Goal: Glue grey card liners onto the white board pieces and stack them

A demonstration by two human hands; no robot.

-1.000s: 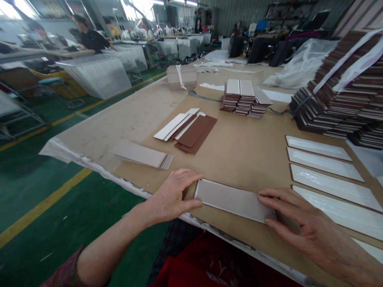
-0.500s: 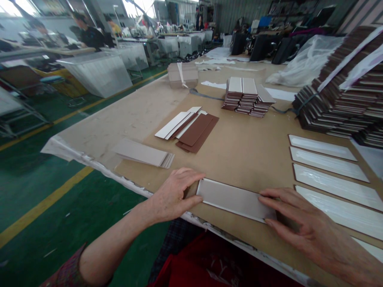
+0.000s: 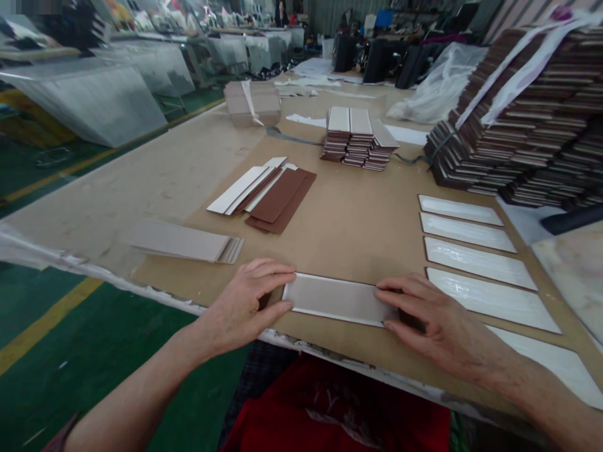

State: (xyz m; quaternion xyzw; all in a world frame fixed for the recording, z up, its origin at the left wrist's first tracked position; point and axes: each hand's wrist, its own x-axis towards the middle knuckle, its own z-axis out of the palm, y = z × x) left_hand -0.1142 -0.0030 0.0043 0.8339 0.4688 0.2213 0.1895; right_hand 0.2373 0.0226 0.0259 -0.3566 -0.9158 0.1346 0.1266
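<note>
A long grey card strip (image 3: 336, 299) lies flat near the table's front edge. My left hand (image 3: 245, 304) grips its left end, thumb below and fingers curled over the top edge. My right hand (image 3: 436, 323) holds the right end the same way, fingers pressed on the strip's upper and lower corners. Both hands rest on the brown board (image 3: 358, 232) covering the table.
Several glossy white strips (image 3: 475, 260) lie in a row at the right. A grey card pile (image 3: 183, 242) sits at the left, with mixed brown and white strips (image 3: 268, 194) behind. Stacked brown pieces (image 3: 358, 141) and tall bundles (image 3: 527, 119) stand at the back.
The view has swung right and down. My hands still hold the strip's two ends, and they sit closer together on it than before.
</note>
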